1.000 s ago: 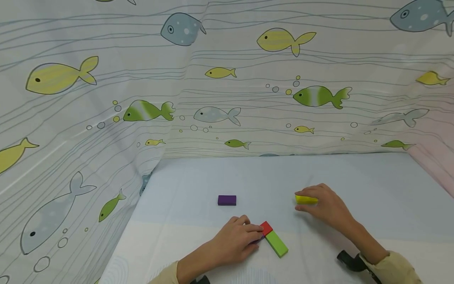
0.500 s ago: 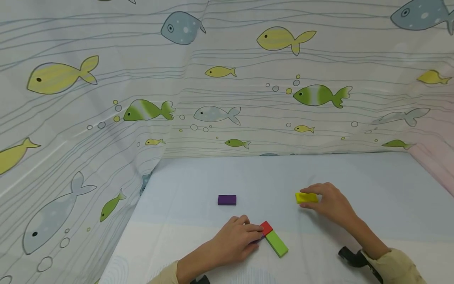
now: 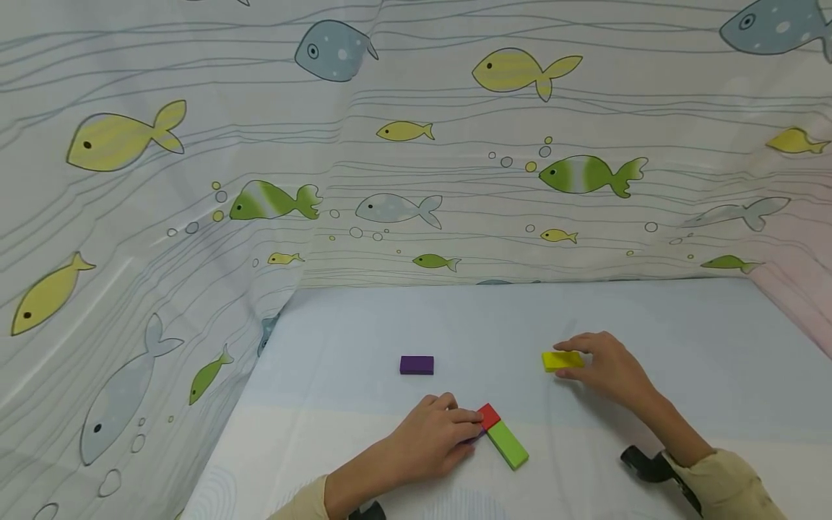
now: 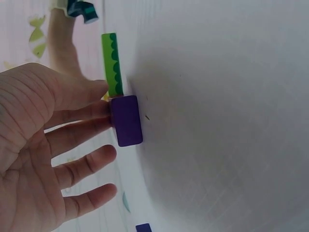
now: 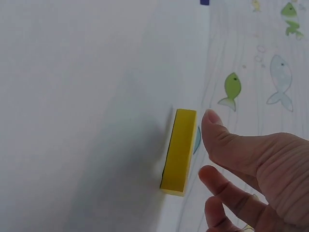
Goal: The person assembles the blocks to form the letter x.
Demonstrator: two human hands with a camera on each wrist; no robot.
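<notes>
In the head view my left hand (image 3: pixel 432 437) holds a purple block (image 4: pixel 127 121) low on the table, its index fingertip right at a small red block (image 3: pixel 489 417). A light green block (image 3: pixel 508 445) extends from the red one toward the lower right, and the left wrist view shows scalloped darker green along its side. My right hand (image 3: pixel 607 368) is beside a yellow block (image 3: pixel 555 361), thumb and index finger spread around its right end. The right wrist view shows a gap between the thumb and the yellow block, which lies on the table.
Another purple block (image 3: pixel 417 365) lies farther back on the pale tabletop (image 3: pixel 351 325). Fish-patterned cloth (image 3: pixel 455 166) rises behind the table and along its left side. A pinkish cloth (image 3: pixel 796 282) borders the right side.
My right hand has loosened its fingers from the yellow block and drawn slightly right, so more of the block shows. My left hand and the blocks by it stay put.
</notes>
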